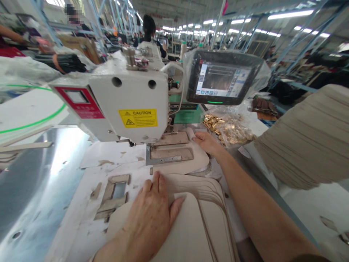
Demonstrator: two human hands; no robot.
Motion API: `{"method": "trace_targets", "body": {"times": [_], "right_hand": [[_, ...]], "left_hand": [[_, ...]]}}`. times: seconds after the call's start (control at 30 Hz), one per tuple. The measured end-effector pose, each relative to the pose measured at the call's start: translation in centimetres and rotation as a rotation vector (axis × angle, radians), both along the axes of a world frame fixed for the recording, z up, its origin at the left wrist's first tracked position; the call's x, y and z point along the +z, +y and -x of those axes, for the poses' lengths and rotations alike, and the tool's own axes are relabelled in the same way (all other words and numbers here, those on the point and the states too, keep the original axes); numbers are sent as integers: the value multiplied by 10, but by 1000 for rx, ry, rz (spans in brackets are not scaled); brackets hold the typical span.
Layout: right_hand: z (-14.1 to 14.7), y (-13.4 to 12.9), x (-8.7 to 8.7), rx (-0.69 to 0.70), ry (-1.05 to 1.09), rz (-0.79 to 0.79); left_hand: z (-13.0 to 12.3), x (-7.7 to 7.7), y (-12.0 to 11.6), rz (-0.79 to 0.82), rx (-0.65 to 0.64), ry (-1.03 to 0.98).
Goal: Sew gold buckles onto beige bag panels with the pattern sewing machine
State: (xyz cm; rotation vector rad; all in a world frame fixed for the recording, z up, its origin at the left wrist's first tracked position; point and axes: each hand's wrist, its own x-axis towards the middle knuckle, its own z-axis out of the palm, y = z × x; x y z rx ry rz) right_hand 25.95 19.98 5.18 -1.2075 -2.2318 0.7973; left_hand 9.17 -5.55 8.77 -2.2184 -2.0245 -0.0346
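My left hand [152, 207] lies on a stack of beige flat panels [188, 225] with rounded corners, its fingers stretched forward and its thumb spread. Its fingertips reach the near edge of another beige panel [174, 168], which lies under the head of a sewing machine [131, 94]. A metal clamp frame [170, 159] rests on that panel, around brownish rectangular areas. My right hand [207, 142] is at the far right edge of the same panel, fingers closed on the edge; part of its grip is hidden.
A control screen [220, 80] stands behind the machine. Gold metal fittings [229, 129] lie in a plastic bag beyond my right hand. A tall pile of taupe pieces [308, 142] leans at the right. Scrap strips [113, 198] lie left of the stack. Other people sit farther back.
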Motion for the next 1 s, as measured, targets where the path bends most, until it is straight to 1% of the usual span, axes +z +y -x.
{"method": "trace_targets", "body": {"times": [0.17, 0.3, 0.37, 0.4, 0.43, 0.5, 0.57, 0.6, 0.63, 0.7, 0.8, 0.87, 1.0], "right_hand": [[4, -5, 5, -33, -118, -49], [6, -15, 15, -133, -284, -138], [2, -21, 21, -153, -302, -193], [-2, -24, 24, -130, -294, -233], [-7, -28, 26, -76, -281, -275], [-22, -40, 28, 101, -258, -333], [-40, -58, 25, 275, -225, -348], [-49, -69, 22, 335, -212, -352], [-57, -81, 18, 365, -208, -366], [-69, -104, 9, 361, -242, -415], [-77, -128, 2, 295, -368, -462], [-76, -134, 2, 249, -433, -467], [-70, -132, 7, 208, -462, -472]], "left_hand": [[1, 1, 1, -11, 29, 14], [5, 2, 4, 29, 9, -45], [8, 2, 5, 37, 12, -66], [9, 3, 6, 41, 16, -77], [10, 3, 7, 46, 17, -89], [11, 7, 9, 72, -9, -115], [10, 12, 10, 104, -26, -120], [9, 14, 10, 123, -25, -112], [9, 15, 10, 138, -14, -99], [8, 16, 9, 143, 19, -63], [8, 14, 9, 115, 2, -33], [9, 12, 8, 80, -13, -36], [9, 10, 8, -7, 7, -48]]}}
